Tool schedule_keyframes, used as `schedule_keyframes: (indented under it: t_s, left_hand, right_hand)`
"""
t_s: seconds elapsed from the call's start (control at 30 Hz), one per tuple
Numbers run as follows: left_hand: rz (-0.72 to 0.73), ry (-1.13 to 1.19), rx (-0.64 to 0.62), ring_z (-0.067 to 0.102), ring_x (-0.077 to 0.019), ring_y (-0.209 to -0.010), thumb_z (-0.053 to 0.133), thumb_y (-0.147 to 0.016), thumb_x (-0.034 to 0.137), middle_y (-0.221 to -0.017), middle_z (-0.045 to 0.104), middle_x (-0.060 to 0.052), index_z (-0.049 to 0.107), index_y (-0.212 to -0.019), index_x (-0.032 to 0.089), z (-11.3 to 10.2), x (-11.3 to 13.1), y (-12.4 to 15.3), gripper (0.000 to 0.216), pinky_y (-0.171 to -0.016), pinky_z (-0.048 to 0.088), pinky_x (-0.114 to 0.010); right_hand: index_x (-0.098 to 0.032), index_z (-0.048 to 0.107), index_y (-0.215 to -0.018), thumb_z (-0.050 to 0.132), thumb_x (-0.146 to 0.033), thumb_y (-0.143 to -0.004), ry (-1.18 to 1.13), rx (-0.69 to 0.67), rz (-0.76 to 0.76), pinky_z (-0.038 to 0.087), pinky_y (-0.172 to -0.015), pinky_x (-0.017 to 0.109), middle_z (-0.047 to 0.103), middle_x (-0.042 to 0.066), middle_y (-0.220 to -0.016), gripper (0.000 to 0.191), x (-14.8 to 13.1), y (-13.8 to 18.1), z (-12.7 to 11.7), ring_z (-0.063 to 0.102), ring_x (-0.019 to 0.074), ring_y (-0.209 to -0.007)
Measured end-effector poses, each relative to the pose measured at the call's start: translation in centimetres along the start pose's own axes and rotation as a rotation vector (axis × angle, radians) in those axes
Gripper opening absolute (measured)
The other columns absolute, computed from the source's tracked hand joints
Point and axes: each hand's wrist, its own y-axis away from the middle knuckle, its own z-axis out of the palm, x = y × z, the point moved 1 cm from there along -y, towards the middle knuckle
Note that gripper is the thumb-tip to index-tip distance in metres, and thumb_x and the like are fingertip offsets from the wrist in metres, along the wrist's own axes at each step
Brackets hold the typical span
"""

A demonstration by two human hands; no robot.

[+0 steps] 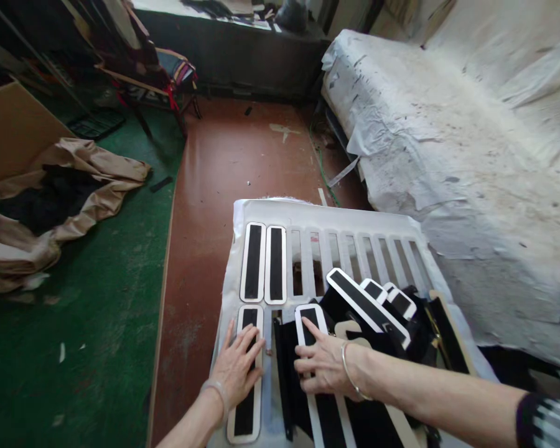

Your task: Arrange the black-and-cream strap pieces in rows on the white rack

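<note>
Floor: red-brown lino [242,168] centre, green carpet [98,323] left. Cardboard box [14,124] and crumpled brown paper [88,168] far left. Wooden chair [144,68] back left. Dark counter [242,53] along the rear. Speckled white sheet [448,143] covers furniture, right. Soft daylight.

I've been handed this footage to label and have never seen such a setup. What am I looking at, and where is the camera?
No machine here: a person works with two bare hands, and the one picture comes from a camera worn on their head, looking forward and down. The left hand lies flat on a long black strip with a white rim. The right hand rests its fingers on a similar strip. Both lie on a white slatted panel. At its far left two more strips sit side by side; a loose pile of black pieces lies to the right. Neither hand grips anything.
</note>
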Motion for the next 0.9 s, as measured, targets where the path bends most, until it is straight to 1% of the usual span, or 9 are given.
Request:
schedule_keyframes:
  t_s: [0.07,0.13,0.23,0.3,0.37,0.5,0.7,0.8,0.9]
  left_hand:
    - [-0.016,0.008,0.009,0.043,-0.032,-0.129,0.064,-0.08,0.039,-0.133,0.052,-0.009,0.049,-0.13,0.027,0.1,0.2,-0.1,0.053,-0.114,0.008,-0.062]
    - [-0.039,0.004,0.016,0.043,-0.0324,-0.128,0.064,-0.08,0.038,-0.133,0.053,-0.009,0.051,-0.128,0.026,0.2,0.4,-0.3,0.051,-0.114,0.009,-0.063]
    - [-0.068,-0.004,0.035,0.043,-0.0319,-0.128,0.062,-0.081,0.034,-0.133,0.053,-0.008,0.051,-0.126,0.026,0.4,0.7,-0.3,0.047,-0.113,0.011,-0.063]
    - [-0.074,-0.003,0.05,0.042,-0.0314,-0.129,0.06,-0.081,0.031,-0.133,0.053,-0.008,0.05,-0.126,0.027,0.7,0.7,-0.2,0.046,-0.114,0.01,-0.062]
    - [-0.074,0.0,0.055,0.04,-0.0308,-0.13,0.059,-0.081,0.028,-0.134,0.052,-0.007,0.049,-0.127,0.027,0.8,0.6,-0.1,0.047,-0.114,0.006,-0.062]
    - [-0.072,0.016,0.035,0.037,-0.03,-0.132,0.058,-0.082,0.025,-0.136,0.05,-0.007,0.047,-0.13,0.026,0.8,0.5,0.0,0.049,-0.114,0.0,-0.061]
    - [-0.081,0.035,0.028,0.035,-0.0315,-0.133,0.061,-0.081,0.027,-0.137,0.05,-0.008,0.047,-0.13,0.026,0.9,0.6,0.1,0.052,-0.113,-0.002,-0.062]
    - [-0.072,0.025,0.048,0.037,-0.0306,-0.132,0.059,-0.081,0.026,-0.136,0.051,-0.008,0.047,-0.131,0.025,1.1,0.5,0.1,0.051,-0.114,-0.004,-0.061]
    - [-0.053,-0.014,0.076,0.039,-0.028,-0.131,0.057,-0.08,0.021,-0.136,0.051,-0.006,0.047,-0.131,0.026,1.3,0.4,0.2,0.052,-0.114,-0.011,-0.057]
  right_hand:
    - [-0.03,0.062,-0.063,0.067,-0.001,-0.047,-0.082,0.05,0.072,0.005,-0.114,0.057,0.064,-0.006,-0.088,0.033,0.5,-0.2,0.5,0.056,0.0186,-0.101]
    - [-0.03,0.061,-0.061,0.069,-0.003,-0.046,-0.088,0.033,0.091,0.007,-0.114,0.056,0.064,-0.006,-0.088,0.032,0.6,-0.6,0.7,0.055,0.0184,-0.099]
    - [-0.028,0.06,-0.065,0.07,0.001,-0.043,0.037,0.013,-0.034,0.009,-0.112,0.06,0.063,-0.005,-0.095,0.038,0.1,-2.0,0.6,0.054,0.0203,-0.101]
    - [-0.028,0.061,-0.07,0.071,0.001,-0.048,0.149,0.024,-0.092,0.013,-0.11,0.063,0.063,-0.004,-0.098,0.037,-0.2,-3.2,0.5,0.053,0.021,-0.1]
    - [-0.028,0.062,-0.073,0.071,-0.001,-0.057,0.231,0.003,-0.087,0.02,-0.108,0.062,0.063,-0.003,-0.099,0.033,-0.1,-4.2,0.5,0.053,0.0207,-0.1]
    - [-0.028,0.063,-0.076,0.07,-0.002,-0.068,0.18,0.006,-0.017,0.033,-0.104,0.054,0.063,-0.004,-0.1,0.027,0.9,-4.8,0.9,0.052,0.0185,-0.105]
    - [-0.025,0.064,-0.092,0.07,-0.009,-0.076,0.383,0.05,-0.111,0.03,-0.103,0.065,0.062,0.001,-0.107,0.023,1.0,-3.3,1.3,0.048,0.0235,-0.116]
    - [-0.027,0.061,-0.101,0.058,-0.015,-0.088,0.439,0.063,-0.117,0.03,-0.104,0.065,0.061,0.001,-0.109,0.018,0.3,-3.4,2.0,0.044,0.0222,-0.12]
    - [-0.028,0.056,-0.11,0.044,-0.023,-0.097,0.462,0.082,-0.119,0.03,-0.104,0.066,0.06,0.003,-0.11,0.019,0.5,-4.1,3.2,0.046,0.0204,-0.116]
